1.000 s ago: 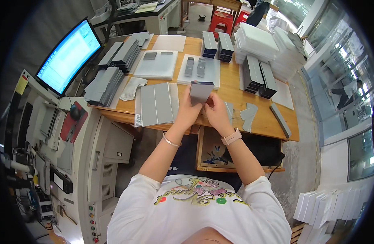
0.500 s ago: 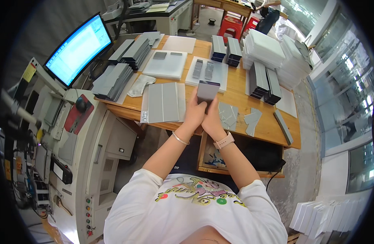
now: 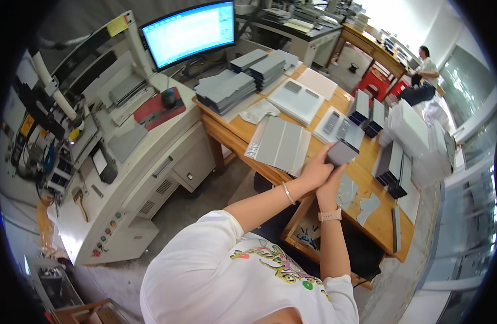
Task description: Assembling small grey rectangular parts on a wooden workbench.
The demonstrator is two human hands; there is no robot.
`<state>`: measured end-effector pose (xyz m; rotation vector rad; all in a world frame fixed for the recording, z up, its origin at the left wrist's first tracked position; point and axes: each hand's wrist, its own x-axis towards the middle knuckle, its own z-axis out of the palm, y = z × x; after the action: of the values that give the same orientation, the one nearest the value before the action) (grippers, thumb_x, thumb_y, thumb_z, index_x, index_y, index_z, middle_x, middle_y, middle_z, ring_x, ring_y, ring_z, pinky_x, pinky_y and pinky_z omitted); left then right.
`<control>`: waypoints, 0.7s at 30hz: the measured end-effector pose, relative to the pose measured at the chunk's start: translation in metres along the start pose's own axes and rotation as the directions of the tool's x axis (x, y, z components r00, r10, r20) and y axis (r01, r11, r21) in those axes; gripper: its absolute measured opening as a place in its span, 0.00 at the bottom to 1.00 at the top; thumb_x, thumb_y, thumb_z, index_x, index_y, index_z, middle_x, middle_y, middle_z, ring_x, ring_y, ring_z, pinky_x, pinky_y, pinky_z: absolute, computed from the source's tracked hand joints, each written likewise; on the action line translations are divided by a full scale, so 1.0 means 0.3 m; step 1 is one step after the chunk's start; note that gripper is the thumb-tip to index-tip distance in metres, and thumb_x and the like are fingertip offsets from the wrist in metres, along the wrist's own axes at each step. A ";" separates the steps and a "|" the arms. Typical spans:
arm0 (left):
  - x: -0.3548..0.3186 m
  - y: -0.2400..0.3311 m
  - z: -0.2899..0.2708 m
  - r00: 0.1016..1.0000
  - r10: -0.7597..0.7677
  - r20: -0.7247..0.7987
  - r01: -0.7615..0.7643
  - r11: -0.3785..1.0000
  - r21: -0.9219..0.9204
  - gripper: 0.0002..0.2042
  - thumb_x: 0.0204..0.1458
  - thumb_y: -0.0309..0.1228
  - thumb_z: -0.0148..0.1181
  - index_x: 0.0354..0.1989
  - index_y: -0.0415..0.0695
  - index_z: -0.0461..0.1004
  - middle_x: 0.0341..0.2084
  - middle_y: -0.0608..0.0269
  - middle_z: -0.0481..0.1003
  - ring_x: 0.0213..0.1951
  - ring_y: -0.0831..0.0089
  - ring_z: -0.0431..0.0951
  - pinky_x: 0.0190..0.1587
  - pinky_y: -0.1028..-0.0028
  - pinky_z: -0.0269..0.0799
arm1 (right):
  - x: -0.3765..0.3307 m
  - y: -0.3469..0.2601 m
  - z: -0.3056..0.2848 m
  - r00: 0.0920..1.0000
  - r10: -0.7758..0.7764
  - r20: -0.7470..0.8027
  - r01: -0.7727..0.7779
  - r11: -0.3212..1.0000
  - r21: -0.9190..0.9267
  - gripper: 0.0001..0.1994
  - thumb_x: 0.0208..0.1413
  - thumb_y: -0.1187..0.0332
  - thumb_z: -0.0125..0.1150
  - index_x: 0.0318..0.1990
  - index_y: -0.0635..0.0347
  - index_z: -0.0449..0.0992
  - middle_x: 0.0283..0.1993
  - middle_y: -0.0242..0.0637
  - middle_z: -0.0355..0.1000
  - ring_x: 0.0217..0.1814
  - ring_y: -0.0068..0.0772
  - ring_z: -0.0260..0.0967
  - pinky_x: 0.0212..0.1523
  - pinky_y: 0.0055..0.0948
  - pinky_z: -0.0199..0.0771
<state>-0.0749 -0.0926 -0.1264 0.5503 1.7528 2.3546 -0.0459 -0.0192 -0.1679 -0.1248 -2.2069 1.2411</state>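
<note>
My left hand (image 3: 315, 169) and my right hand (image 3: 330, 187) are closed together around a block of small grey rectangular plates (image 3: 343, 153), held up over the wooden table (image 3: 235, 127). The block's dark edge faces away from me. Beyond it, small grey strips (image 3: 337, 125) lie on a translucent white slab. To the left of my hands rest larger grey sheets (image 3: 278, 142) with pale lines across them. Irregular grey offcuts (image 3: 368, 207) are scattered right of my right wrist, and a narrow grey bar (image 3: 396, 229) lies near the table's right end.
Stacks of grey plates (image 3: 227, 92) stand at the table's far left, dark-edged stacks (image 3: 390, 167) at the right beside white foam sheets (image 3: 416, 129). An open drawer (image 3: 308, 229) juts out below my forearms. Left are a machine bench (image 3: 181, 143) and a lit monitor (image 3: 189, 33). A person (image 3: 421, 81) sits far back.
The view has swung left, so the table and my hands appear farther right. Both hands still hold the block of grey plates, which now looks tilted.
</note>
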 end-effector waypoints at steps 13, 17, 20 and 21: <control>-0.207 0.102 -0.184 0.869 -0.323 0.374 0.302 0.946 0.116 0.22 0.41 0.23 0.55 0.48 0.37 0.61 0.34 0.60 0.70 0.37 0.75 0.71 0.41 0.77 0.67 | -0.176 -0.198 -0.236 0.867 0.206 0.454 -0.378 0.864 0.331 0.27 0.43 0.85 0.52 0.53 0.63 0.53 0.46 0.37 0.61 0.48 0.28 0.60 0.49 0.26 0.61; -0.335 0.029 -0.198 0.833 -0.437 0.340 0.474 0.880 -0.032 0.14 0.41 0.20 0.56 0.39 0.38 0.67 0.29 0.64 0.71 0.32 0.80 0.70 0.34 0.81 0.67 | -0.220 -0.193 -0.243 0.708 0.350 0.614 -0.629 0.708 0.321 0.25 0.41 0.83 0.54 0.50 0.63 0.58 0.43 0.34 0.65 0.44 0.26 0.63 0.47 0.25 0.63; -0.354 -0.042 -0.192 0.839 -0.456 0.296 0.512 0.846 -0.149 0.13 0.40 0.19 0.56 0.37 0.37 0.67 0.29 0.64 0.70 0.32 0.79 0.70 0.33 0.81 0.67 | -0.245 -0.155 -0.229 0.667 0.401 0.627 -0.697 0.633 0.337 0.24 0.41 0.82 0.56 0.49 0.63 0.60 0.42 0.34 0.66 0.45 0.27 0.65 0.46 0.26 0.65; -0.355 -0.055 -0.188 0.831 -0.482 0.278 0.545 0.807 -0.228 0.13 0.40 0.19 0.55 0.37 0.37 0.67 0.29 0.64 0.70 0.31 0.79 0.70 0.33 0.81 0.67 | -0.251 -0.146 -0.217 0.663 0.408 0.627 -0.719 0.579 0.384 0.24 0.41 0.82 0.56 0.49 0.64 0.60 0.43 0.35 0.66 0.45 0.27 0.65 0.47 0.26 0.65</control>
<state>0.0002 -0.1738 -0.1771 0.2162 1.2188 2.0236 0.0597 -0.0218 -0.1416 -0.3487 -2.0568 2.5765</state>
